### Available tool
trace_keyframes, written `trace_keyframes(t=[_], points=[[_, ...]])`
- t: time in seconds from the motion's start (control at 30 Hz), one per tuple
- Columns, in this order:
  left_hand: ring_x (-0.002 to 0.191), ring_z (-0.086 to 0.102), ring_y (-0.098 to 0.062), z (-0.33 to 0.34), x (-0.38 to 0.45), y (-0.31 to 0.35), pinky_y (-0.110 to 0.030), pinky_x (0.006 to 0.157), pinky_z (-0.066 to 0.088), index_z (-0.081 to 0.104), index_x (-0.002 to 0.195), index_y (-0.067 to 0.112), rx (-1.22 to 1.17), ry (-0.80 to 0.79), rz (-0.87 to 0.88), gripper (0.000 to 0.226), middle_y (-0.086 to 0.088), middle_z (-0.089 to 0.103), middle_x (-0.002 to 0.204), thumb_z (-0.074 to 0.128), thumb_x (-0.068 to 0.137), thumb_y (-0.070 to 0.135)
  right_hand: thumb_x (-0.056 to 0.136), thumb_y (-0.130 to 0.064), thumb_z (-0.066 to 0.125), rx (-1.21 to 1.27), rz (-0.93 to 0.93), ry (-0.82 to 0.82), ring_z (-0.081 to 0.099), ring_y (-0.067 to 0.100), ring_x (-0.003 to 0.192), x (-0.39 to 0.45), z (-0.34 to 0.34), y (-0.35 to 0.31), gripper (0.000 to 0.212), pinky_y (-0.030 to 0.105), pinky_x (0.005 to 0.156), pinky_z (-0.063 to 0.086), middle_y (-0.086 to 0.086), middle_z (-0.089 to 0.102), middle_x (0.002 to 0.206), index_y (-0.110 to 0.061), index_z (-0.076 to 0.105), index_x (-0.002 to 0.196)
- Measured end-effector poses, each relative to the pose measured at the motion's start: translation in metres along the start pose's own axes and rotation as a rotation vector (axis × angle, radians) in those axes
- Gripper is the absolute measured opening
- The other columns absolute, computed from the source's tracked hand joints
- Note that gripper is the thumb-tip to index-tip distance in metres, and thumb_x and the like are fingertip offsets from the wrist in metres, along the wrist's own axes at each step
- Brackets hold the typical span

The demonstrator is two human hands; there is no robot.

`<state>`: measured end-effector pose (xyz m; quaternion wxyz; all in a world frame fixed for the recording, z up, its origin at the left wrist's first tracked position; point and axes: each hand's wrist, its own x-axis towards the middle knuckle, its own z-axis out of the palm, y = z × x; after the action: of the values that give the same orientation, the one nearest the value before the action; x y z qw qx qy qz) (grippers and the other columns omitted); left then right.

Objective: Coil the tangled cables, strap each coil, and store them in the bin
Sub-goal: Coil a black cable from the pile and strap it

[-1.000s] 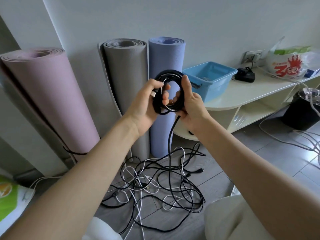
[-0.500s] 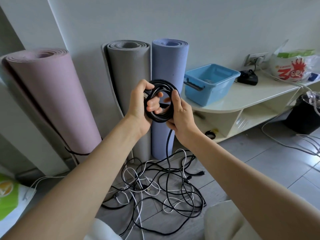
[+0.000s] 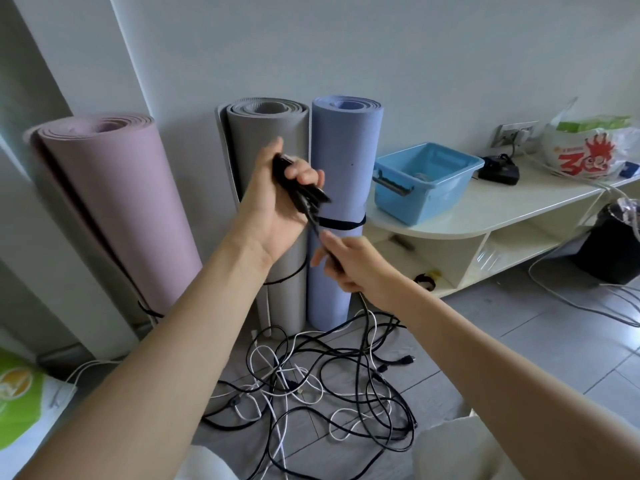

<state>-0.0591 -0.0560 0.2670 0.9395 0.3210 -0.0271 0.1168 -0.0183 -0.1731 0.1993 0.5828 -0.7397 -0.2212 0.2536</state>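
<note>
My left hand [image 3: 277,202] grips a black cable coil [image 3: 301,188], now seen edge-on and squeezed flat in front of the grey mat. The cable's free length runs down from the coil through my right hand [image 3: 349,261], which holds it just below, and on to a tangle of black and white cables [image 3: 318,386] on the floor. The blue bin [image 3: 426,181] sits on a low white shelf [image 3: 485,216] to the right, with something pale inside it.
Three rolled mats stand against the wall: pink [image 3: 114,209], grey [image 3: 273,133], blue [image 3: 346,157]. On the shelf lie a black charger [image 3: 498,171] and a plastic bag [image 3: 588,154]. A black bucket [image 3: 613,247] and loose white cables are at the right.
The coil has turned from facing me as a ring to edge-on in my left hand. My right hand has let go of the ring and slid down the trailing cable.
</note>
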Motion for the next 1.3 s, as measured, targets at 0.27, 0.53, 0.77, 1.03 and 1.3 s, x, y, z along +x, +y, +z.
trace_keyframes(t=[0.27, 0.53, 0.77, 1.03, 1.3], points=[[0.054, 0.063, 0.004, -0.049, 0.002, -0.012, -0.020, 0.088, 0.045, 0.060, 0.070, 0.012, 1.112, 0.273, 0.007, 0.043, 0.011, 0.068, 0.054, 0.040, 0.098, 0.038, 0.090, -0.025, 0.052, -0.946, -0.331, 0.094, 0.046, 0.028, 0.069, -0.007, 0.009, -0.011, 0.023, 0.031, 0.059, 0.037, 0.007, 0.052, 0.066, -0.011, 0.057, 0.074], [0.049, 0.060, -0.012, -0.066, -0.006, -0.026, -0.025, 0.062, 0.046, 0.057, 0.083, 0.003, 1.350, 0.095, -0.386, 0.040, -0.003, 0.071, 0.062, 0.042, 0.096, 0.038, 0.074, -0.040, 0.074, -0.823, -0.274, 0.113, 0.030, 0.012, 0.047, -0.006, -0.019, -0.023, 0.047, 0.026, 0.049, 0.027, -0.004, 0.037, 0.045, -0.023, 0.041, 0.045], [0.051, 0.048, -0.016, -0.045, -0.016, -0.036, -0.026, 0.061, 0.040, 0.050, 0.111, 0.006, 1.207, -0.173, -0.637, 0.065, -0.008, 0.063, 0.063, 0.021, 0.094, 0.062, 0.084, -0.041, 0.063, -0.511, -0.180, 0.177, 0.031, 0.014, 0.045, -0.009, -0.037, -0.026, 0.049, 0.021, 0.046, 0.027, 0.013, 0.048, 0.053, 0.000, 0.062, 0.056], [0.046, 0.047, -0.014, -0.035, -0.019, -0.048, -0.025, 0.056, 0.039, 0.049, 0.084, 0.008, 1.205, -0.126, -0.659, 0.059, -0.010, 0.059, 0.061, 0.010, 0.100, 0.049, 0.088, -0.032, 0.060, -0.519, -0.198, 0.231, 0.026, 0.008, 0.036, -0.011, -0.045, -0.019, 0.046, 0.015, 0.041, 0.026, 0.030, 0.062, 0.070, -0.006, 0.060, 0.050], [0.051, 0.047, -0.014, -0.027, -0.023, -0.050, -0.024, 0.059, 0.038, 0.045, 0.088, 0.004, 1.217, -0.268, -0.770, 0.055, -0.009, 0.059, 0.064, 0.014, 0.100, 0.048, 0.090, -0.025, 0.059, -0.521, -0.219, 0.293, 0.033, 0.007, 0.030, -0.006, -0.053, -0.012, 0.044, 0.010, 0.037, 0.027, 0.002, 0.051, 0.046, -0.008, 0.056, 0.049]])
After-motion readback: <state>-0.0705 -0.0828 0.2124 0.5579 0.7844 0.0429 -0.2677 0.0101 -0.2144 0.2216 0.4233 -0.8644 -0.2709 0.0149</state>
